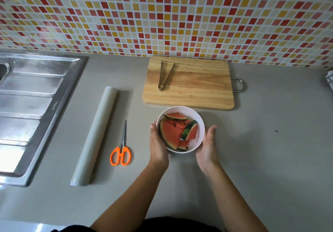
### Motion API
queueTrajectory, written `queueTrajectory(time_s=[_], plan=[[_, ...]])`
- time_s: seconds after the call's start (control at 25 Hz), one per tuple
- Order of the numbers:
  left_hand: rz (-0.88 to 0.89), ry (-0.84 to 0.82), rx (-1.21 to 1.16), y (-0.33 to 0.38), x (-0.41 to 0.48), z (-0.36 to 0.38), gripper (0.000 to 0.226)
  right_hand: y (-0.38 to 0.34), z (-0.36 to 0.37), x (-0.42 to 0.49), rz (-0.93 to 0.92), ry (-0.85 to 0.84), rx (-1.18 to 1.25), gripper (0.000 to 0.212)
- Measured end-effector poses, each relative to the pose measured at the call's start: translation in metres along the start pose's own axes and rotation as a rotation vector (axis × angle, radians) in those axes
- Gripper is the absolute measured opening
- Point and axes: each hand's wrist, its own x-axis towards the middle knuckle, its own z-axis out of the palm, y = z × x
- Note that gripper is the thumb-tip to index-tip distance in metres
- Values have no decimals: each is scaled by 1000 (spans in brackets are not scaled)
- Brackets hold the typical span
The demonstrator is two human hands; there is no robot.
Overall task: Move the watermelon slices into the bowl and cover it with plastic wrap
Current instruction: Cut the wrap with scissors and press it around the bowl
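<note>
A white bowl stands on the grey counter just in front of the wooden cutting board. Several watermelon slices with green rind lie inside it. My left hand lies flat against the bowl's left side, fingers straight and pointing away from me. My right hand is open beside the bowl's right side, palm facing it, close to or just touching the lower rim. A roll of plastic wrap lies on the counter to the left. No wrap is visible over the bowl.
Metal tongs lie on the cutting board. Orange-handled scissors lie between the roll and the bowl. A steel sink drainer fills the left side. The tiled wall runs behind the counter.
</note>
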Motion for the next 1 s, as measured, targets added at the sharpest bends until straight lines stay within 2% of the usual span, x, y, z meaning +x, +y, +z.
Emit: queueTrajectory(time_s=[0.16, 0.32, 0.56, 0.68, 1.0], plan=[[-5, -31, 66, 10, 2, 3, 53, -3, 3, 1, -10, 53, 17, 48], [80, -56, 216, 21, 8, 10, 51, -6, 3, -4, -29, 73, 91, 46], [167, -95, 199, 20, 7, 7, 46, -26, 10, -7, 41, -10, 171, 71], [153, -59, 141, 18, 8, 4, 46, -35, 17, -7, 87, -49, 192, 82], [176, -65, 114, 25, 11, 3, 41, -38, 16, -11, 188, -153, 379, 87]])
